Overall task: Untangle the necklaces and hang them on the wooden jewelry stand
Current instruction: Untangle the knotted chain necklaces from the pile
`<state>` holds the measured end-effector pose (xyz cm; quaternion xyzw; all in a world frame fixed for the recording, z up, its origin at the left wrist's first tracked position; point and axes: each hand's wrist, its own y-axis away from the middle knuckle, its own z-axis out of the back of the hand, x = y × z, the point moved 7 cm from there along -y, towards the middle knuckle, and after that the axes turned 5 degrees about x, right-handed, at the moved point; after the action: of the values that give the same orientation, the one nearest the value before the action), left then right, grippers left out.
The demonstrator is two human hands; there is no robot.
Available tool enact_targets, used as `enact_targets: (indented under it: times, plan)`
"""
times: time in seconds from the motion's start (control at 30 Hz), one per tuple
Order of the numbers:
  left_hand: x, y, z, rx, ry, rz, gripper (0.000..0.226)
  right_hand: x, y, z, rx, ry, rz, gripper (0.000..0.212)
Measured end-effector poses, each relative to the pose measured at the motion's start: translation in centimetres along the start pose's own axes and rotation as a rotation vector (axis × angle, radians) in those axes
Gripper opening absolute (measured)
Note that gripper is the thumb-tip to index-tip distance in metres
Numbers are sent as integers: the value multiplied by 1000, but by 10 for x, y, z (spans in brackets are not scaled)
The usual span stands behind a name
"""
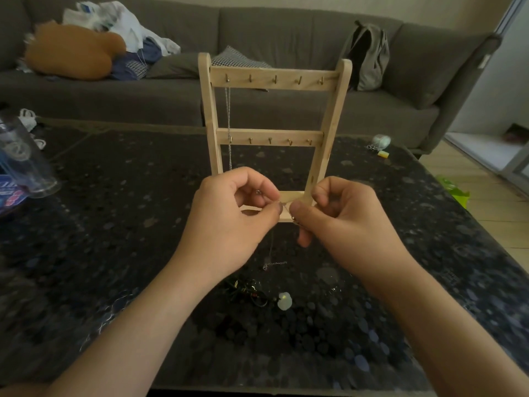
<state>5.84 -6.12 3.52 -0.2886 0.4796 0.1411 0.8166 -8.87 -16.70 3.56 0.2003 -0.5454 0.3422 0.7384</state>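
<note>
Head view: left hand [229, 216] and right hand [345, 222] pinch thin necklace [275, 264] before stand [272, 79]

The left hand [229, 216] and right hand [343, 222] hide the base of the wooden jewelry stand [274, 79] — and the thin chain [275, 263] they pinch is too fine to follow. In front of the stand, a dark tangle [252, 293] is blurred.

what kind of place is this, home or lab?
Most likely a home living room: a long grey sofa carrying a pile of clothes and a backpack, with a dark speckled coffee table in front, where the left hand and right hand pinch a thin chain by the wooden jewelry stand.
</note>
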Motion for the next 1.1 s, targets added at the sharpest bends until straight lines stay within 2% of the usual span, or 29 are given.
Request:
enact_targets:
  times: [0.27, 0.37, 0.47, 0.57, 0.67, 0.83, 1.0, 1.1]
  plan:
    - [-27, 7, 3, -93, -247, -285, 33, 1, 1, 0, 11, -36, -25, 29]
    - [-28, 9, 1, -87, -298, -315, 29, 1, 0, 0, 3, -37, 4, 32]
    - [-24, 10, -3, -66, -363, -290, 35, 2, 0, 1, -12, -4, 55, 30]
    - [-22, 8, -7, -34, -365, -214, 25, 6, 1, 1, -23, 54, 107, 30]
    - [-10, 3, -8, 74, -249, -43, 24, 10, 3, 2, -44, 101, 154, 32]
    - [2, 2, -8, 193, -70, 182, 37, 11, 3, 5, -53, 70, 164, 34]
    - [-1, 2, -11, 270, -24, 192, 22, 11, 4, 5, -59, 129, 192, 35]
    - [0, 0, -8, 245, -11, 177, 9, 10, 3, 4, -73, 187, 180, 34]
